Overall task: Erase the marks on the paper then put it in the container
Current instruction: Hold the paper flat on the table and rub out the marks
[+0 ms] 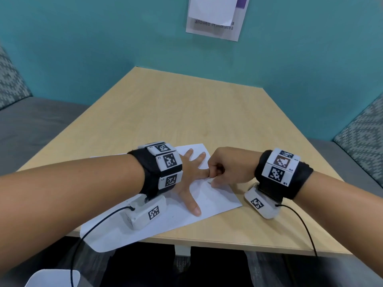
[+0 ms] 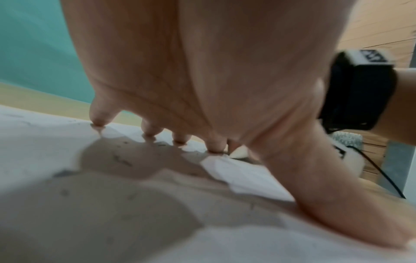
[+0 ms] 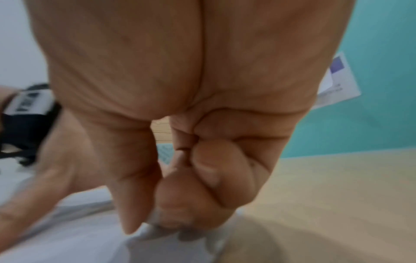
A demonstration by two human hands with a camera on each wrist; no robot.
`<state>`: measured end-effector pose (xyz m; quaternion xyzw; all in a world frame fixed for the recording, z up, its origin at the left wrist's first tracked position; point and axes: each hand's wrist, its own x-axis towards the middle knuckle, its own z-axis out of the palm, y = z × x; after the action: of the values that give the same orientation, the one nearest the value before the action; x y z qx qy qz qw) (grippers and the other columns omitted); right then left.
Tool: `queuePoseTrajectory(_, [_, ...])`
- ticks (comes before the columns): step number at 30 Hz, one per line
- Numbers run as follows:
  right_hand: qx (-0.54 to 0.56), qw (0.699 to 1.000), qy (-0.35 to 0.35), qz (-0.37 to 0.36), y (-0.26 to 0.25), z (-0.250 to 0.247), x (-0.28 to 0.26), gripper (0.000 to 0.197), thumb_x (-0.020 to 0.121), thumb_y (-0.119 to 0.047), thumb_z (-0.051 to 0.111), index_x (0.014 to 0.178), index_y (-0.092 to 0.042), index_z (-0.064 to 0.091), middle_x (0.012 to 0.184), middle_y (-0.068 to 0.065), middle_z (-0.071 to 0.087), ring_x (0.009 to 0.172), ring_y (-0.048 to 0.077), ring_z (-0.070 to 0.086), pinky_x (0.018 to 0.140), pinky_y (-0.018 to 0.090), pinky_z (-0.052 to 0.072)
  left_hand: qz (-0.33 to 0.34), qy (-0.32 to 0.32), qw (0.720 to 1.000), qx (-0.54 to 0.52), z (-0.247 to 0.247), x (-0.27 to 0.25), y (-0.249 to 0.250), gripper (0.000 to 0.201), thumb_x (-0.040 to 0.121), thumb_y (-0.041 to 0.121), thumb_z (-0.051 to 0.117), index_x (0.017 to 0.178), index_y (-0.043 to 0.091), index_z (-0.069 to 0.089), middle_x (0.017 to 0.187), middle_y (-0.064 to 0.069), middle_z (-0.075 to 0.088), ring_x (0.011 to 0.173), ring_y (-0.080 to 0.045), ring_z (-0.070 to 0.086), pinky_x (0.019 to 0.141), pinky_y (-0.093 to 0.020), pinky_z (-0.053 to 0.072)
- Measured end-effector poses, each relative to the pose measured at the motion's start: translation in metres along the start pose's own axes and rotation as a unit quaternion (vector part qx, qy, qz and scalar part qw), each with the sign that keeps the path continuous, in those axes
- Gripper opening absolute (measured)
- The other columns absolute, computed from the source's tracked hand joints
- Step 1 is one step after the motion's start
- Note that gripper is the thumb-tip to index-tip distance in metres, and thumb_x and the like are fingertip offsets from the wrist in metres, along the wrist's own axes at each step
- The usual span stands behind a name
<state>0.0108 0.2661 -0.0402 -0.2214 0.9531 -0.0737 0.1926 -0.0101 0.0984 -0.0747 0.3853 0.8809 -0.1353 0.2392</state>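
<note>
Head view: left hand spread flat on the paper; right hand pinches an eraser, rubbing; erasing seems unfinished, container step is left.

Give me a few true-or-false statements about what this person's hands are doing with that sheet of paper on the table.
1. The left hand lies flat with spread fingers on the paper. True.
2. The right hand is open and resting beside the paper. False: its fingers are curled, pinching a small white eraser against the sheet.
3. The paper lies on a wooden table. True.
4. The paper is folded in half. False: it lies unfolded, flat.
5. The wall behind the table is red. False: the wall is teal.
</note>
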Motion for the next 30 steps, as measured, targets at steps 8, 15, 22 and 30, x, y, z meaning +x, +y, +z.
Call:
queuePoseTrajectory(8, [-0.016, 1.0, -0.011, 0.004, -0.003, 0.0, -0.001, 0.016, 0.081, -0.027, 0.075, 0.074, -0.021, 0.062, 0.065, -0.014, 0.057, 0.058, 0.004, 0.05, 0.057, 0.019, 0.038, -0.002, 0.009, 1.0, 0.016, 0.0, -0.002, 0.002, 0.118, 0.064, 0.084, 0.062, 0.149, 0.053, -0.014, 0.159, -0.004, -0.031, 0.146, -0.044, -0.02, 0.112, -0.07, 0.011])
queuePoseTrajectory(15, [0.012, 0.996, -0.06, -0.058, -0.029, 0.022, -0.025, 0.013, 0.079, -0.025, 0.072, 0.076, -0.021, 0.06, 0.073, -0.009, 0.06, 0.061, 0.007, 0.052, 0.058, 0.022, 0.046, 0.015, 0.013, 1.0, -0.012, -0.001, -0.002, 0.003, 0.106, 0.066, 0.08, 0.066, 0.147, 0.061, 0.0, 0.159, -0.008, -0.031, 0.144, -0.047, -0.022, 0.111, -0.069, 0.002])
queuePoseTrajectory(22, [0.012, 0.998, -0.046, -0.045, -0.022, 0.018, -0.026, 0.014, 0.079, -0.024, 0.074, 0.078, -0.017, 0.062, 0.07, -0.009, 0.058, 0.058, 0.005, 0.049, 0.058, 0.021, 0.043, -0.001, 0.017, 1.0, 0.01, 0.0, 0.0, 0.001, 0.12, 0.062, 0.084, 0.064, 0.144, 0.058, -0.018, 0.159, -0.006, -0.031, 0.145, -0.045, -0.021, 0.11, -0.072, 0.009])
queuePoseTrajectory(30, [0.01, 0.999, -0.043, -0.025, -0.011, 0.012, -0.024, 0.016, 0.078, -0.024, 0.074, 0.073, -0.021, 0.059, 0.067, -0.01, 0.057, 0.058, 0.006, 0.049, 0.057, 0.019, 0.041, -0.002, 0.021, 1.0, 0.008, 0.0, 0.0, 0.001, 0.122, 0.06, 0.085, 0.064, 0.14, 0.06, -0.024, 0.16, -0.008, -0.03, 0.145, -0.047, -0.019, 0.109, -0.072, 0.008])
